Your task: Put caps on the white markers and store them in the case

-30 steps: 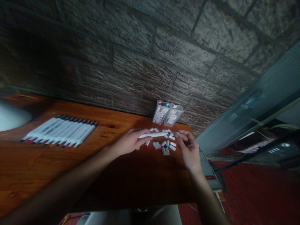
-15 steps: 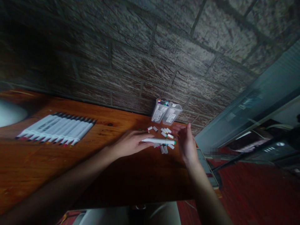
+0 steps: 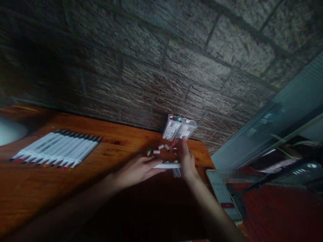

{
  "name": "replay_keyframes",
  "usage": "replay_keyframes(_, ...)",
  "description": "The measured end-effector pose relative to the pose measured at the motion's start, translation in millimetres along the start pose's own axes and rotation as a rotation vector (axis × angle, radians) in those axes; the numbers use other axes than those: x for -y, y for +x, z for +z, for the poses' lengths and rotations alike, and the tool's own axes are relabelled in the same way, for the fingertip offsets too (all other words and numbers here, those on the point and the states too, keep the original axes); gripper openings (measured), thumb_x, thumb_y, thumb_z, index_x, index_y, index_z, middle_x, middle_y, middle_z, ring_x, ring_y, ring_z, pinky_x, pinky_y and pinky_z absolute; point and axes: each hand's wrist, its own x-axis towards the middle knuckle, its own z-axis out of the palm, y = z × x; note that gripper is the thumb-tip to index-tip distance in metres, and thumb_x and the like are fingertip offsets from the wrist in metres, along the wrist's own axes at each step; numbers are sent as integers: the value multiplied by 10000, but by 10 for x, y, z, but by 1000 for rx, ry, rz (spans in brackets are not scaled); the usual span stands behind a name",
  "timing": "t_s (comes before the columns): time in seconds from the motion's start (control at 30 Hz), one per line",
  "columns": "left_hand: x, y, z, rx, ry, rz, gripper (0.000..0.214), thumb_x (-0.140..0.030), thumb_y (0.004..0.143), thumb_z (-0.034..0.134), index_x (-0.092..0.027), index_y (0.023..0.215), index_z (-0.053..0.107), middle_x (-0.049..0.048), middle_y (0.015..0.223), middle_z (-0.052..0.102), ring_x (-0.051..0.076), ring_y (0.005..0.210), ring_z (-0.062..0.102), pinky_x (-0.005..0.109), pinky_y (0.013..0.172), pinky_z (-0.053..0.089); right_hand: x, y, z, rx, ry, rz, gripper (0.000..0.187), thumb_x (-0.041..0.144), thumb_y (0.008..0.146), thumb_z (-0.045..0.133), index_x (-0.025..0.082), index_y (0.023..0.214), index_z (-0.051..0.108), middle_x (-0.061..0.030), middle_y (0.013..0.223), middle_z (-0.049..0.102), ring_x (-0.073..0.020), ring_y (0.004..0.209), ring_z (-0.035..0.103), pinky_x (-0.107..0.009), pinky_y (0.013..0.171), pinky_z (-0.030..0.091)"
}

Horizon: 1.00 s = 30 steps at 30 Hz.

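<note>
My left hand [image 3: 137, 170] pinches a white marker [image 3: 166, 165] between thumb and fingers, holding it level above the table. At the marker's far end is my right hand [image 3: 184, 156], thumb raised and fingers apart; its palm covers that end, so whether they touch is hard to tell. Loose marker caps lie around and beneath the hands: a green-ended cap [image 3: 149, 152], a white cap [image 3: 156, 152], a red-ended cap [image 3: 160, 147] and several others. Two grey caps [image 3: 176, 172] lie side by side below the marker, and more are partly hidden by my hands.
A row of white markers [image 3: 58, 146] lies on the wooden table [image 3: 121, 134] at left. Two clear plastic cases [image 3: 172, 127] stand against the brick wall [image 3: 141, 84], one with coloured caps or markers inside. A phone [image 3: 224, 195] rests at the right edge. A pale rounded object [image 3: 11, 131] sits far left.
My right hand has moved left to the marker's right end, covering its green tip. My left hand still holds the marker. The view has tilted slightly upward.
</note>
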Motion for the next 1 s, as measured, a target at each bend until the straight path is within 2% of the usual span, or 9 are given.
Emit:
replay_keyframes(0.1, 74, 22, -74, -50, 81, 7, 248, -349, 930, 550, -245, 1109, 686, 30, 988, 751, 185, 782, 725, 256, 701, 557, 25, 118, 70, 22, 67, -2, 593, 740, 851, 354, 210, 783, 612, -30, 781, 622, -173, 730, 560, -292, 679, 422)
replay_keyframes(0.2, 166, 59, -169, -94, 120, -68, 297, -362, 923, 559, -233, 1169, 662, 50, 1023, 747, 202, 836, 725, 266, 726, 557, -71, 144, 66, -26, 76, -42, 591, 722, 866, 350, 206, 797, 630, -15, 720, 594, -155, 649, 521, -276, 604, 398)
replay_keyframes(0.33, 253, 84, -219, -129, 64, -195, 273, -347, 911, 580, -218, 1128, 684, 58, 1023, 748, 211, 883, 715, 274, 784, 544, -225, 45, 26, 47, -25, -148, 373, 548, 790, 655, 200, 671, 590, 28, 613, 522, -121, 579, 453, -258, 566, 362)
replay_keyframes(0.4, 261, 85, -197, -112, -1, -226, 258, -337, 902, 593, -221, 1109, 693, 55, 1021, 749, 209, 882, 714, 269, 785, 542, -240, 2, 26, 80, 17, -129, 272, 459, 750, 728, 207, 734, 627, 46, 593, 517, -104, 535, 427, -250, 536, 347)
replay_keyframes(0.5, 237, 87, -147, -116, -87, -241, 277, -331, 886, 613, -227, 1132, 689, 58, 1051, 746, 213, 893, 712, 280, 804, 546, -208, -16, 42, 88, 123, -70, 261, 418, 750, 732, 230, 923, 677, 59, 589, 528, -88, 470, 390, -239, 473, 312)
replay_keyframes(0.7, 240, 114, -152, -154, -186, -364, 358, -349, 862, 635, -212, 1192, 659, 70, 1108, 734, 222, 932, 708, 298, 836, 548, -183, 15, 0, 65, 266, -86, 217, 354, 715, 772, 248, 894, 710, 56, 648, 599, -54, 435, 372, -212, 418, 275)
replay_keyframes(0.83, 301, 112, -168, -143, -159, -410, 321, -349, 873, 620, -205, 1154, 677, 77, 1120, 725, 229, 974, 688, 306, 881, 520, -169, 38, -61, 147, 431, -102, 227, 328, 729, 759, 263, 943, 725, 45, 683, 663, -48, 415, 384, -198, 393, 270)
replay_keyframes(1.0, 360, 78, -149, -157, -141, -430, 360, -353, 893, 591, -213, 1220, 641, 87, 1171, 698, 236, 979, 678, 333, 885, 518, -109, 40, -107, 253, 496, -117, 285, 317, 721, 767, 268, 1000, 732, 31, 742, 716, -57, 439, 468, -188, 406, 351)
